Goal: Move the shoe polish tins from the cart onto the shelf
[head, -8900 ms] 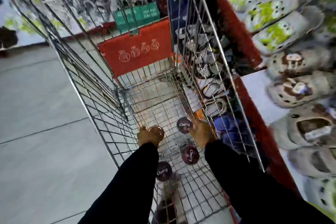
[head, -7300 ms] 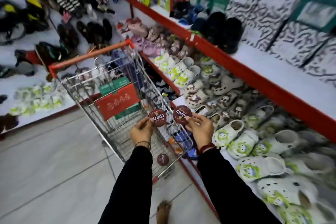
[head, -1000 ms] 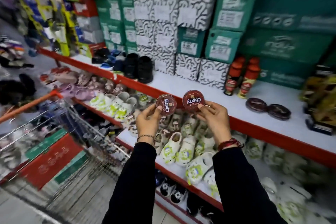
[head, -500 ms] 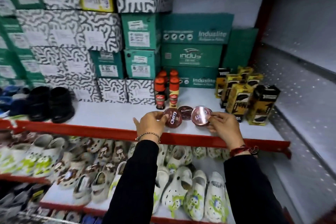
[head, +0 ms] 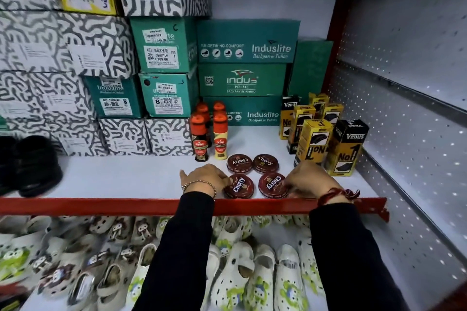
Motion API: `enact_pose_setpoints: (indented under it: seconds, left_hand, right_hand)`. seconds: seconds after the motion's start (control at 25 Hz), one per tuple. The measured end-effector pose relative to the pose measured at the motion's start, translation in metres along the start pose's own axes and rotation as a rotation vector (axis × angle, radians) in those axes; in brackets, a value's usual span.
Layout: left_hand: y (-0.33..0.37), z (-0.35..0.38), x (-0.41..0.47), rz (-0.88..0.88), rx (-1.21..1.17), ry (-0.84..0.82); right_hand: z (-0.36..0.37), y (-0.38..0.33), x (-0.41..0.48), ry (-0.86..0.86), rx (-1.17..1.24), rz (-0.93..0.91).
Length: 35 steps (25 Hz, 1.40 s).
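Four round maroon Cherry shoe polish tins lie flat on the white shelf (head: 126, 179) with the red front lip, grouped in a two-by-two cluster a little right of the frame's centre. The front left tin (head: 238, 186) sits close to the red lip, and the left hand (head: 206, 178) rests palm down beside it with its fingers curled against the tin's left edge, touching it. The front right tin (head: 273, 185) lies just beside the first, and the right hand (head: 308, 179) comes in from the right with its fingertips pinched on the tin's right rim. Behind these two, the back left tin (head: 239, 163) and the back right tin (head: 265, 163) lie side by side, untouched, just ahead of the Kiwi liquid polish bottles (head: 209, 134) with orange caps. To the right of the tins stand yellow and black Venus boxes (head: 326, 139). Green Induslite shoe boxes (head: 247, 70) and black-and-white patterned boxes (head: 63, 58) are stacked along the back of the shelf, and a black shoe (head: 32, 164) sits at the left edge. White clogs (head: 240, 272) with green prints fill the lower shelf at the bottom of the frame.
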<state>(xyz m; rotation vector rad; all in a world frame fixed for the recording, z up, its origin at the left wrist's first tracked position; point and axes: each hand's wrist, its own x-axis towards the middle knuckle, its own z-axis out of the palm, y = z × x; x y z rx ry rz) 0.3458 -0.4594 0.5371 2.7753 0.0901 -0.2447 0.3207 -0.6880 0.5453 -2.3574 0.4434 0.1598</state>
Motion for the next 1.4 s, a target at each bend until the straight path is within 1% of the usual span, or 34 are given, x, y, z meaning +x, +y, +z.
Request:
enact_pose_setpoints:
  seconds: [0.08, 0.12, 0.24, 0.32, 0.4, 0.44, 0.52, 0.6, 0.68, 0.76, 0.96, 1.12, 1.24, 1.32, 1.4]
  left_hand:
    - [0.002, 0.0, 0.001, 0.012, -0.006, 0.0]
    - [0.003, 0.001, 0.001, 0.02, -0.024, 0.006]
    - [0.002, 0.001, 0.0, 0.038, -0.042, 0.018]
    - [0.0, 0.001, 0.0, 0.05, -0.015, -0.014]
    - [-0.001, 0.0, 0.0, 0.074, -0.016, -0.041]
    - [-0.001, 0.0, 0.0, 0.105, -0.039, -0.027]
    - [0.004, 0.002, 0.0, 0.236, -0.144, 0.009]
    - [0.013, 0.001, -0.001, 0.369, -0.186, -0.049]
    - [0.019, 0.0, -0.003, 0.405, -0.141, -0.129]
    - [0.02, 0.001, -0.003, 0.391, -0.143, -0.153]
    - [0.01, 0.001, -0.006, 0.402, -0.208, -0.065]
    - [0.009, 0.002, -0.005, 0.409, -0.211, -0.053]
    - [0.008, 0.004, -0.006, 0.442, -0.2, -0.036]
    - [0.011, -0.003, -0.01, 0.51, -0.217, 0.036]
    - [0.019, -0.017, -0.013, 0.567, -0.259, 0.178]
  right_hand:
    - [0.001, -0.005, -0.003, 0.004, -0.121, -0.031]
    - [0.002, -0.006, -0.004, 0.005, -0.137, -0.049]
    - [0.005, -0.007, -0.004, -0.047, -0.094, -0.074]
    - [0.004, -0.005, -0.002, -0.089, -0.091, -0.075]
    - [0.004, -0.002, 0.002, -0.06, -0.092, -0.106]
    - [0.006, -0.002, 0.003, -0.015, -0.083, -0.147]
    - [0.013, -0.005, 0.006, 0.049, -0.096, -0.279]
    - [0.021, -0.012, 0.008, 0.011, -0.184, -0.37]
    - [0.03, -0.016, 0.01, -0.068, -0.276, -0.4]
    - [0.034, -0.015, 0.011, -0.078, -0.331, -0.409]
    - [0.028, -0.01, 0.008, 0.019, -0.286, -0.423]
    - [0.026, -0.012, 0.004, 0.036, -0.238, -0.428]
    - [0.025, -0.012, -0.002, 0.043, -0.2, -0.464]
    - [0.019, -0.016, -0.01, 0.113, -0.147, -0.536]
    - [0.005, -0.027, -0.018, 0.269, -0.096, -0.613]
